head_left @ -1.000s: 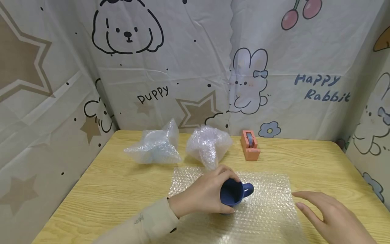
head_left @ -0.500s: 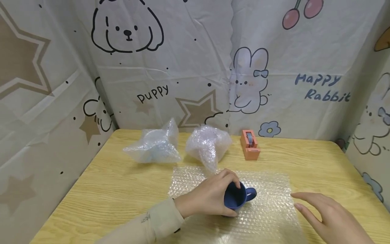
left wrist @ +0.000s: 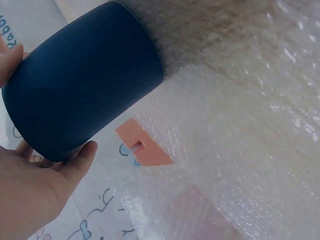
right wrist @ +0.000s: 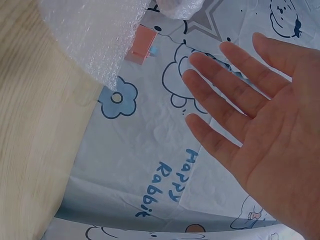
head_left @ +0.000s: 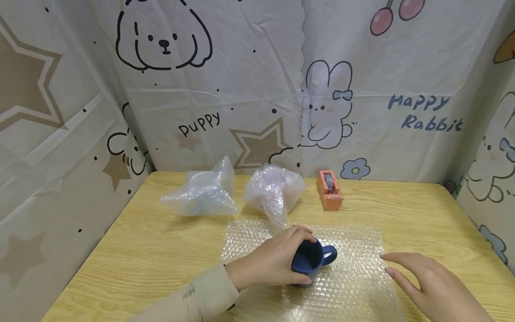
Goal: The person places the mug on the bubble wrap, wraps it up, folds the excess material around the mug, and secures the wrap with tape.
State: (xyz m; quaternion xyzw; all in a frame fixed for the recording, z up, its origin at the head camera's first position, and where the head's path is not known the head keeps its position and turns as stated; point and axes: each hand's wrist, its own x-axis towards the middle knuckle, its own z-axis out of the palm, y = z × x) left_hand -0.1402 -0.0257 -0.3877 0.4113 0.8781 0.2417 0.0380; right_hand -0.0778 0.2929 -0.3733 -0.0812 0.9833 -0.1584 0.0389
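Note:
A dark blue mug [head_left: 309,261] [left wrist: 80,85] sits tilted on a flat sheet of bubble wrap [head_left: 346,250] [left wrist: 250,150] on the wooden table [head_left: 161,250]. My left hand [head_left: 277,259] [left wrist: 35,190] grips the mug's body, thumb and fingers curled round it, with the handle pointing right. My right hand [head_left: 426,277] [right wrist: 255,110] hovers with straight, spread fingers over the right edge of the bubble wrap [right wrist: 95,35], holding nothing.
Two bundles wrapped in bubble wrap [head_left: 201,192] [head_left: 275,192] stand behind the sheet. An orange tape dispenser [head_left: 330,190] [left wrist: 145,147] [right wrist: 140,45] sits at the back. Cartoon-printed cloth walls [head_left: 257,89] close in the table on three sides.
The left hand has shifted the mug slightly, first right then a little back left. The right hand has barely moved.

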